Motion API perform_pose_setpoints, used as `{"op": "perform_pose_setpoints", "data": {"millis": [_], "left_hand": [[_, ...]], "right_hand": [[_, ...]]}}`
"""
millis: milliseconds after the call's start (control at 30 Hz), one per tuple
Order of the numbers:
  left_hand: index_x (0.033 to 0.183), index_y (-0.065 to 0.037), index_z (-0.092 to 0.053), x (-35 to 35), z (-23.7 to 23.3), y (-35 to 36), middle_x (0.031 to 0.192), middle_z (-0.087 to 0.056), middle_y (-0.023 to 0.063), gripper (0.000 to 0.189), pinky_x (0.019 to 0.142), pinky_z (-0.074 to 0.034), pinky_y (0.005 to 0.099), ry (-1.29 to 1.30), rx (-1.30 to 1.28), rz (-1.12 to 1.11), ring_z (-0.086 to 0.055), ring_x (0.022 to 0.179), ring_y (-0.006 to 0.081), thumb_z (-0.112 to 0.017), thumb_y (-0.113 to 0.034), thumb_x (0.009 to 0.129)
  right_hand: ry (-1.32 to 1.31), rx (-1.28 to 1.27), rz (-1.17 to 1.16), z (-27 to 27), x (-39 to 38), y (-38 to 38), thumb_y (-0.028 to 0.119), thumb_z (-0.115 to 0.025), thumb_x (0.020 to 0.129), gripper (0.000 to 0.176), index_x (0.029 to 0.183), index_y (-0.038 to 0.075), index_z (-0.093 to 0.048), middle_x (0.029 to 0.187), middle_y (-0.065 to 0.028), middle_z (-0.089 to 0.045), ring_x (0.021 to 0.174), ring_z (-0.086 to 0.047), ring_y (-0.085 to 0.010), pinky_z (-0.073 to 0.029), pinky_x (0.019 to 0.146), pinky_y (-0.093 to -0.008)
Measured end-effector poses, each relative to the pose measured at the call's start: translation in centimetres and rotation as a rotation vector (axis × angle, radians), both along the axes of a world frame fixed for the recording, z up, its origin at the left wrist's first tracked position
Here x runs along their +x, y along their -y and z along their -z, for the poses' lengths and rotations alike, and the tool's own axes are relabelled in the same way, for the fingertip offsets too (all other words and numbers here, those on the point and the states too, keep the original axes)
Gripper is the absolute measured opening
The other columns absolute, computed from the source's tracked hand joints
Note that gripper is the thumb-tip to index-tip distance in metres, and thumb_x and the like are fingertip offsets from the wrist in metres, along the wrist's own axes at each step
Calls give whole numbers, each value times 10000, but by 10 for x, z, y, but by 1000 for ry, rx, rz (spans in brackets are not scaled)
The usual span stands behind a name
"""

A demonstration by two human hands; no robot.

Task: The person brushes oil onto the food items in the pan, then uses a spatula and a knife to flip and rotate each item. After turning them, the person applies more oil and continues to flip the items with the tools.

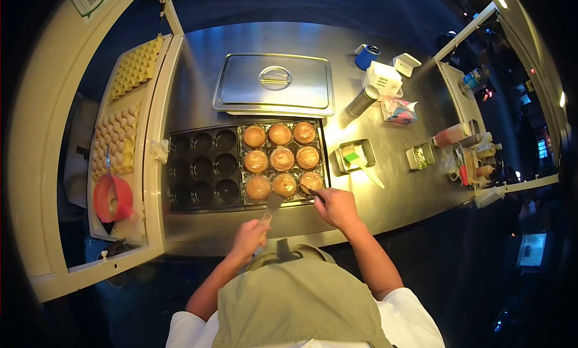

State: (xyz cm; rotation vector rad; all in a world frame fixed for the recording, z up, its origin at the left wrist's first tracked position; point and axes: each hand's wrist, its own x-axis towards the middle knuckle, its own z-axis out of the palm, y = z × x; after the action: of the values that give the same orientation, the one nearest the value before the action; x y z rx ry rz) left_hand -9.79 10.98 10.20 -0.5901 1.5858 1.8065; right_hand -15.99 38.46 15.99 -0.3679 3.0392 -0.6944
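My left hand (250, 238) is closed round the handle of a flat metal scraper (273, 203), whose blade reaches the lower edge of the bottom-middle cake. In my right hand (337, 208) is a thin dark tool (314, 193), its tip at the bottom-right cake (311, 181). Nine round golden-brown cakes fill the right half of the black mould pan (242, 167), in three rows of three. Round dark wells (203, 167) in the left half hold no cakes.
Behind the pan lies a lidded steel tray (274, 83). A small tray (354, 156) with a green-and-white brush, a shaker (362, 101) and a dish (419, 156) stand right. Eggs (120, 131) and a red bowl (112, 197) are left; bottles (451, 134) stand far right.
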Motion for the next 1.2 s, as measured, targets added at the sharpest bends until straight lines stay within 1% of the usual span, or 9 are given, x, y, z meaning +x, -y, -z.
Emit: {"op": "perform_pose_setpoints", "data": {"millis": [167, 233, 333, 500, 700, 767, 867, 967, 1200], "left_hand": [[987, -41, -667, 0, 20, -3, 575, -563, 53, 239, 405, -254, 260, -12, 8, 22, -427, 420, 96, -588, -266, 974], [986, -42, -666, -1, 19, -1, 576, -564, 55, 238, 403, -252, 261, -17, 5, 28, -424, 418, 96, -591, -268, 972], [982, -45, -661, -2, 26, 2, 579, -567, 55, 249, 395, -246, 262, -24, 0, 60, -409, 406, 94, -592, -284, 974], [980, -51, -648, -15, 45, -13, 587, -566, 45, 298, 372, -227, 256, 2, 35, 101, -374, 382, 85, -579, -341, 996], [984, -61, -635, -26, 46, -26, 595, -559, 34, 327, 356, -210, 255, 10, 18, 80, -364, 381, 76, -563, -378, 1011], [899, -23, -644, -25, 37, -25, 607, -565, 42, 296, 479, -352, 287, 26, 51, 33, -508, 504, 127, -602, -309, 960], [972, -60, -640, -21, 46, -20, 596, -554, 27, 302, 371, -227, 257, -6, 9, 80, -375, 401, 76, -568, -352, 1008], [957, -54, -658, -18, 45, -16, 604, -565, 29, 297, 409, -279, 258, -30, -30, 86, -424, 431, 87, -575, -337, 1000], [930, -22, -682, -11, 45, -17, 639, -623, 94, 328, 531, -425, 320, -173, -228, 151, -582, 530, 192, -601, -337, 968]], "right_hand": [[162, 20, 95, 22, -40, -1, 218, -644, 885, 211, 832, 40, -746, 633, -123, -670, 610, -658, -312, -523, 613, -429], [488, -540, 244, 73, -61, -38, 221, -662, 903, 246, 768, 25, -724, 569, -29, -598, 500, -542, -172, -436, 505, -341], [697, -668, 440, 40, -69, -56, 214, -667, 919, 228, 769, 50, -716, 567, 50, -490, 477, -390, -55, -270, 442, -251], [683, -771, 348, 24, -38, -74, 199, -650, 927, 208, 855, 29, -748, 587, 71, -489, 491, -375, -47, -277, 458, -241], [300, -538, 293, 46, 10, -53, 215, -677, 924, 246, 1021, 8, -768, 763, -104, -733, 685, -628, -107, -513, 652, -302], [308, -566, 291, 30, 21, -37, 193, -685, 922, 233, 1040, 9, -765, 788, -103, -743, 685, -632, -107, -517, 654, -298], [345, -631, 238, 30, 33, -30, 158, -697, 919, 216, 1059, 8, -762, 822, -99, -755, 687, -637, -104, -523, 656, -291], [392, -654, 167, 34, 37, -29, 86, -681, 924, 196, 1069, -23, -758, 818, -19, -732, 715, -607, -66, -503, 664, -251], [65, -459, 228, 26, 27, -21, 166, -685, 913, 177, 1012, 41, -762, 785, -163, -713, 646, -674, -242, -527, 640, -352]]}}
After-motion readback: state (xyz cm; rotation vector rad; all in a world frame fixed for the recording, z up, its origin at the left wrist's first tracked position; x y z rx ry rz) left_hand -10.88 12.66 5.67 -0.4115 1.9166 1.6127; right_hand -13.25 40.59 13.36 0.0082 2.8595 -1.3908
